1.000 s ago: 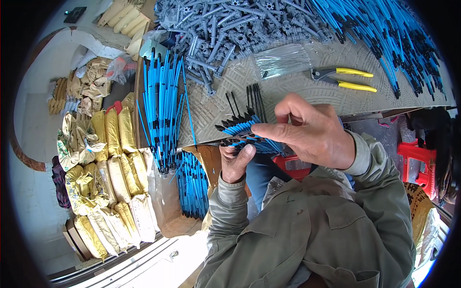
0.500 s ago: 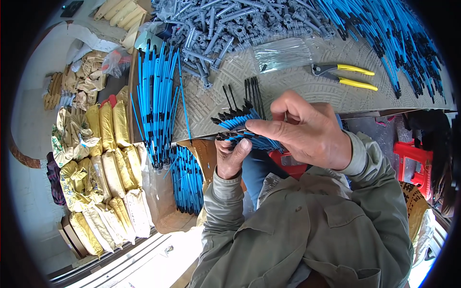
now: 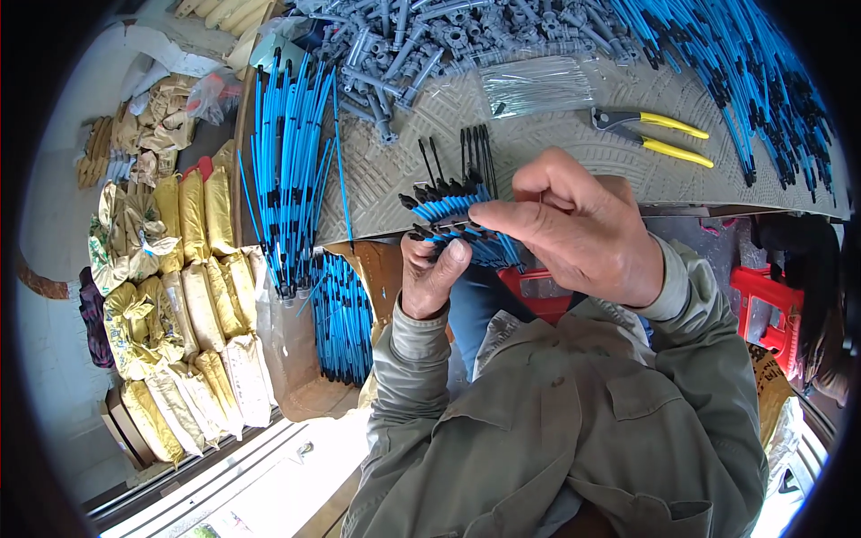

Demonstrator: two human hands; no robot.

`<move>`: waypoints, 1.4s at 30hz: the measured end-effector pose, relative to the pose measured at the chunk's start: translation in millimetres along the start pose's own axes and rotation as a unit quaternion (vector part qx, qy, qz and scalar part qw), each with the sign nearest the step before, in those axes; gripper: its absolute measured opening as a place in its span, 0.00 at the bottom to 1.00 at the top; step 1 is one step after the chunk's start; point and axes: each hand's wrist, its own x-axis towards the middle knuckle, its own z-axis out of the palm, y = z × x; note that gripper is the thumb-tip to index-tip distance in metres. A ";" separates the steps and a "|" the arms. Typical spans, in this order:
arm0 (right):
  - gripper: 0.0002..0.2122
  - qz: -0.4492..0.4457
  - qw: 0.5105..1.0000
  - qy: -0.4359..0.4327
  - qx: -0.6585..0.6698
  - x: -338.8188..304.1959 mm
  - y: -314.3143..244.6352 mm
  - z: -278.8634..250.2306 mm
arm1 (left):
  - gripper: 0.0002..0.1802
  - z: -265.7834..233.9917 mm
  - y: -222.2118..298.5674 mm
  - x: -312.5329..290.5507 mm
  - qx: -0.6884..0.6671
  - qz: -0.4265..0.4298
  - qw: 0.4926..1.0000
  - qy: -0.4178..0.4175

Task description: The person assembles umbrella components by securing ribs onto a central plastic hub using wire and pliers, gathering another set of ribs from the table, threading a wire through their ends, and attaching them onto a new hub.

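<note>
In front of my body, at the table's near edge, my left hand (image 3: 430, 278) is closed around a bundle of thin blue rods with black tips (image 3: 441, 206). The thumb lies across the bundle's underside, and the other fingers are mostly hidden. From the right, my right hand (image 3: 583, 229) reaches over the bundle with thumb and forefinger pinched at its black ends. Whatever sits in that pinch is too small to make out; a thin pale line runs beside the thumb tip. Several slim black sticks (image 3: 475, 152) lie on the table (image 3: 404, 170) just beyond the bundle.
Yellow-handled pliers (image 3: 655, 134) and a packet of thin metal wires (image 3: 538, 87) lie beyond my hands. Grey plastic parts (image 3: 421, 36) pile up at the back. More blue rods stand at left (image 3: 291, 170) and lie at right (image 3: 744, 90). Yellow bags (image 3: 193, 215) and a red stool (image 3: 767, 309) flank me.
The view has shifted slightly, so the table things sit a little higher and the hands appear slightly changed in place. Both hands keep the same hold at the bundle.
</note>
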 end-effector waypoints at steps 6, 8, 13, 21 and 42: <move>0.18 0.000 0.998 -0.028 -0.065 5.9 -10.0 -8.2 | 0.22 -6.1 -7.2 -3.2 0.018 0.006 1.000 -0.001; 0.18 -0.021 0.993 -0.043 -0.104 8.4 -11.5 -11.7 | 0.22 -4.6 -5.8 -3.0 0.017 0.004 1.000 0.002; 0.18 -0.002 0.997 -0.047 -0.063 9.6 -5.7 -8.9 | 0.22 -2.0 -4.6 -3.0 0.012 0.007 1.000 0.011; 0.14 -0.010 1.000 -0.027 -0.013 10.5 0.8 -5.9 | 0.21 -0.1 -1.4 -1.0 0.006 -0.008 1.000 -0.010; 0.13 -0.008 0.997 -0.073 -0.012 17.9 -1.3 -10.3 | 0.28 3.8 4.5 4.6 0.050 -0.018 0.999 -0.011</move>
